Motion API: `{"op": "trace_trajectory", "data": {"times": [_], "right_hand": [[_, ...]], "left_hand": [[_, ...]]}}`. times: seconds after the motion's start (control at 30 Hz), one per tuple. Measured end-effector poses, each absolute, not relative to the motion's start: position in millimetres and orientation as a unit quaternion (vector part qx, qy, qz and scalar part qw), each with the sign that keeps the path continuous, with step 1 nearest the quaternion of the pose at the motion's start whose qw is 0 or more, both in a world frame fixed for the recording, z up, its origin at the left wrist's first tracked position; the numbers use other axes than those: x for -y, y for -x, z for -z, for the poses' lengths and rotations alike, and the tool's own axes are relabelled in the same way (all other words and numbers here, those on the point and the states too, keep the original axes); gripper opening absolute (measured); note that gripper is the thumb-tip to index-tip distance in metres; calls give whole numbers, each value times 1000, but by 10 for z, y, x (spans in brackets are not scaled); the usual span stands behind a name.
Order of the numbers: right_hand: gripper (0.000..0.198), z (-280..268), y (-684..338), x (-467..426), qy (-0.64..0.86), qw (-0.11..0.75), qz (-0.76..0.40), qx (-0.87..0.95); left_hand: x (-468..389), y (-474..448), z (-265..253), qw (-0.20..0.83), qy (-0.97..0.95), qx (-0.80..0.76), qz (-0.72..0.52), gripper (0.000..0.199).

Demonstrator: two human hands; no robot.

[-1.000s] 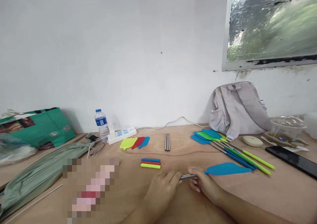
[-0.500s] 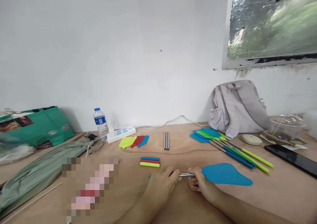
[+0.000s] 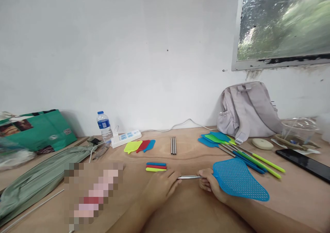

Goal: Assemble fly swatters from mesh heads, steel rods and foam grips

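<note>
Across the front of the table I hold a fly swatter with a blue mesh head (image 3: 239,179) and a silver metal rod (image 3: 190,177). My left hand (image 3: 163,185) is closed round the left end of it, and the handle there is hidden under my fingers. My right hand (image 3: 209,180) grips the neck where rod meets head. Just beyond my left hand lie blue, red and yellow handles (image 3: 156,164) side by side. Further back are several loose metal rods (image 3: 173,145), and left of them a yellow swatter head (image 3: 132,146), a red one (image 3: 143,145) and a blue one (image 3: 150,145).
Several whole fly swatters (image 3: 247,159) lie right of centre, before a grey backpack (image 3: 247,112). A black phone (image 3: 303,163), a cream case (image 3: 262,144) and a plastic bowl (image 3: 299,130) sit right. Left are a power strip (image 3: 126,139), water bottle (image 3: 104,126) and green bag (image 3: 48,130).
The swatter's blue head has turned to face me more and its outer end has dropped slightly. The blue handle end that showed left of my left hand is now hidden.
</note>
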State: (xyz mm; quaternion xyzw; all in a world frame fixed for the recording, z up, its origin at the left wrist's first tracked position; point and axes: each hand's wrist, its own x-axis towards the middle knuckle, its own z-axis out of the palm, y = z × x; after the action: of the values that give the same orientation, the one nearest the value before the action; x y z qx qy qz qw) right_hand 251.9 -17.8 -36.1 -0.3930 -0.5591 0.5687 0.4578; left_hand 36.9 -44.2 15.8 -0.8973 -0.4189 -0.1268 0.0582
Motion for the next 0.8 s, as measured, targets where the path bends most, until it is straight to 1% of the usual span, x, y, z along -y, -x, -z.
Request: {"op": "trace_trajectory", "data": {"times": [0.13,0.23,0.3,0.37,0.43,0.6,0.8], "right_hand": [[36,296,-2588,85,378,507,-611,476],[33,173,-2665,46,346,553,-614,444],[25,99,-2681,52,315,575,-614,439],[14,63,-2656,81,294,578,-631,426],[10,64,-2608,121,290,576,-648,404],[17,101,-2524,217,293,584,-638,407],[30,57,-2470,266,266,530,-667,452]], "left_hand": [[431,-277,-111,-25,874,458,161,17],[407,-216,-108,-58,859,474,187,18],[415,-230,-119,-70,855,473,201,22],[456,-293,-129,-80,854,475,197,24],[523,-376,-134,-94,854,480,181,27],[696,-516,-146,-133,848,488,159,35],[673,-488,-114,-136,851,482,160,36]]}}
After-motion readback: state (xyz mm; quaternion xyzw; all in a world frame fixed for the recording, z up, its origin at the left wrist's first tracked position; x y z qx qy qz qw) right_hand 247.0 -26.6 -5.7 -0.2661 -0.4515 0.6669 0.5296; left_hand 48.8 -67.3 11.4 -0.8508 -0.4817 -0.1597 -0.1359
